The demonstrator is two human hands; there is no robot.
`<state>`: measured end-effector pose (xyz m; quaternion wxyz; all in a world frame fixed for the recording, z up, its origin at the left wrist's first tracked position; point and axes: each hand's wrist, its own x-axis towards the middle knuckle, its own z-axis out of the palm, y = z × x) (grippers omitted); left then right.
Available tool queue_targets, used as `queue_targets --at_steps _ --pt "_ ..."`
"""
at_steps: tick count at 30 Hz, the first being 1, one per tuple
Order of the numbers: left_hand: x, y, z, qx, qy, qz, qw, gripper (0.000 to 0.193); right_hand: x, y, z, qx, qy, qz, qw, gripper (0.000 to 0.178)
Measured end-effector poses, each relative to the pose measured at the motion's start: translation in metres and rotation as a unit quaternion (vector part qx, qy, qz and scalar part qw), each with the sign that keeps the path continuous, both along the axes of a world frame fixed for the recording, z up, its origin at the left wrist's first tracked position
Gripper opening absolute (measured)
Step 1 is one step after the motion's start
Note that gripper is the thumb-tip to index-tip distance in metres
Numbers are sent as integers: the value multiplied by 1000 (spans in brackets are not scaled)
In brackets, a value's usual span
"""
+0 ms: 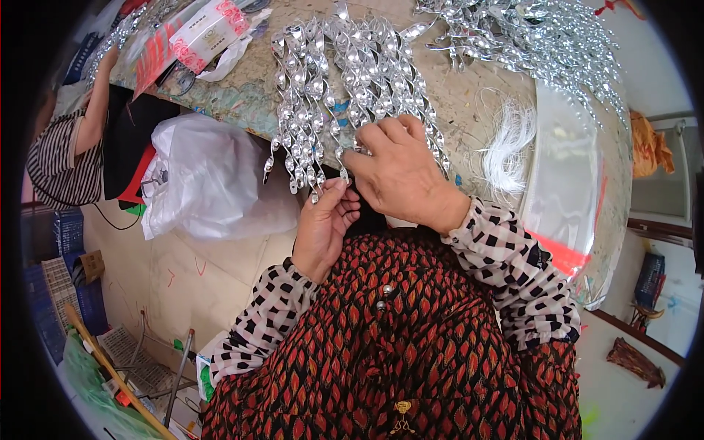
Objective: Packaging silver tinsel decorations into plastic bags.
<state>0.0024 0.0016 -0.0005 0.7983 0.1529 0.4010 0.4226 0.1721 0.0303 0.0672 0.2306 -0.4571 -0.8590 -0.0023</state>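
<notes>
Several silver twisted spiral strips (304,95) lie side by side on the table, their lower ends hanging over its near edge. My left hand (328,220) pinches the tip of one strip between thumb and forefinger, just below the edge. Over the right-hand strips (378,73) rests my right hand (400,169), fingers curled down; what its fingertips grip, if anything, is hidden beneath them. Right of that hand lies a bundle of thin white threads (510,143).
A big heap of silver spirals (528,37) covers the far right of the table (469,95). Clear plastic bags (561,161) lie at the right edge. A white plastic sack (209,172) stands at left. Beyond it, another person's arm (95,103) reaches over the table.
</notes>
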Motion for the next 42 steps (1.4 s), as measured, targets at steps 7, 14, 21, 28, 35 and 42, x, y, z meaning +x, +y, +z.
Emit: queue_targets --at_steps 7,14,21,28,35,42 --pt "1 0 7 4 22 -1 1000 19 -2 4 -5 0 -15 51 999 14" --pt "-7 -4 10 45 50 78 995 18 4 1 0 -11 -19 23 1000 11" --pt "-7 -3 7 46 56 84 994 11 -8 4 -4 1 16 10 1000 13" --pt "-8 -3 9 61 54 84 993 13 -14 11 -8 0 2 73 997 18" --pt "-12 -3 11 61 70 106 990 22 -2 7 7 -12 -24 38 999 19" --pt "-18 -1 5 74 61 103 990 27 0 6 5 -35 -29 7 999 18"
